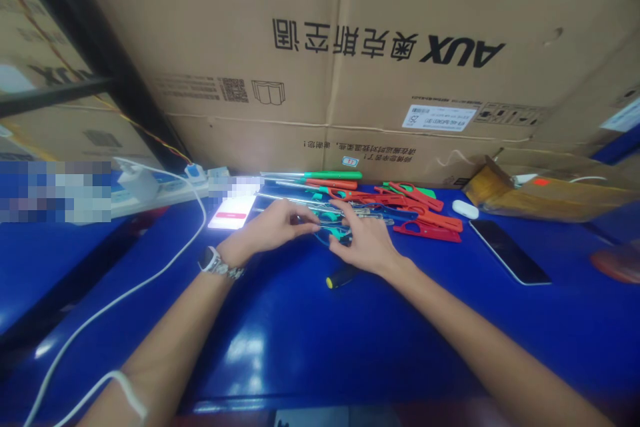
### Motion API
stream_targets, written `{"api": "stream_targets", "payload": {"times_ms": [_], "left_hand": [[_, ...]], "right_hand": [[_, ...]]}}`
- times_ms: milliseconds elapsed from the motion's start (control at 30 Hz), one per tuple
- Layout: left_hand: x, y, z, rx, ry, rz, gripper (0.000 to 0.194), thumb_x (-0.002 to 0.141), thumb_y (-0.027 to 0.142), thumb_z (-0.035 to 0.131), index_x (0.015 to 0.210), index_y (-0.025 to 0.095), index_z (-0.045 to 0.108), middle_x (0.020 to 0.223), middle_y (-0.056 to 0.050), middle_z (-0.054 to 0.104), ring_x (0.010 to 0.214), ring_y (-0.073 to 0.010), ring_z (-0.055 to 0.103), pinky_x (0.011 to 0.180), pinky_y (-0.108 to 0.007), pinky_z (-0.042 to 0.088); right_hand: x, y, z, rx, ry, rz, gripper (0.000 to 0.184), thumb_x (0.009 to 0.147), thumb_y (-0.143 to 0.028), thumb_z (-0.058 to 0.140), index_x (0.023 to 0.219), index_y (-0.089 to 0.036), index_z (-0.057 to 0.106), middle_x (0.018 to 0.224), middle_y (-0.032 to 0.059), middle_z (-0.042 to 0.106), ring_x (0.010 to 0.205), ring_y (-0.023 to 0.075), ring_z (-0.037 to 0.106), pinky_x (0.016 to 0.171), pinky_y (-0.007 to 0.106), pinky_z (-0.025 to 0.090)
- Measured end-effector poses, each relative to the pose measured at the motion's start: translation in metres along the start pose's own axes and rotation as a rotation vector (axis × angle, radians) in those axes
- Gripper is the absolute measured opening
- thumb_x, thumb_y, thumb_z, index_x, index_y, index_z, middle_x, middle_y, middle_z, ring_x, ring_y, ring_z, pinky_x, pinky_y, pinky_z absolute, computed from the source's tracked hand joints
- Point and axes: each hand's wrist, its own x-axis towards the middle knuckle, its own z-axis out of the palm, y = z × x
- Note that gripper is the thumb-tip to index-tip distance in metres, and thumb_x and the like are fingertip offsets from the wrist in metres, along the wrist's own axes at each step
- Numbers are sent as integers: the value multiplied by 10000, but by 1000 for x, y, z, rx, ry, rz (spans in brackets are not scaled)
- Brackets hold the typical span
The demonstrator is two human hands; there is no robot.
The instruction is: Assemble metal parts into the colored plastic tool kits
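My left hand [277,225] has thumb and fingers pinched together beside small teal plastic parts [339,233] and thin wires; whatever lies in the pinch is too small to name. Over the right side of those parts is my right hand [370,241], its index finger and thumb apart, touching or just above them. Thin metal tubes [295,199] lie just beyond both hands. Behind them are a green-handled long-nosed lighter [333,175] and an orange-red one [330,184]. Red and orange lighter casings [430,233] are heaped to the right. A black screwdriver handle with a yellow end [339,278] lies below my right hand.
On the blue table [280,347], a lit phone [230,213] lies left and a dark phone [507,250] right, near a white earbud case [465,208]. A power strip [160,193] trails a white cable [165,273]. A large cardboard box [225,33] walls the back.
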Motion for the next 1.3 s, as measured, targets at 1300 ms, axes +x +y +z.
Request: {"api": "stream_targets", "payload": {"times_ms": [1300], "left_hand": [[-4, -15, 6, -6, -41, 37, 243, 871, 380, 654, 872, 148, 725, 779, -41, 711, 691, -147, 587, 646, -259, 424]], "right_hand": [[-8, 11, 4, -37, 43, -11, 676, 805, -416, 552, 1442, -220, 437, 826, 55, 751, 684, 244, 672, 592, 291, 336]]}}
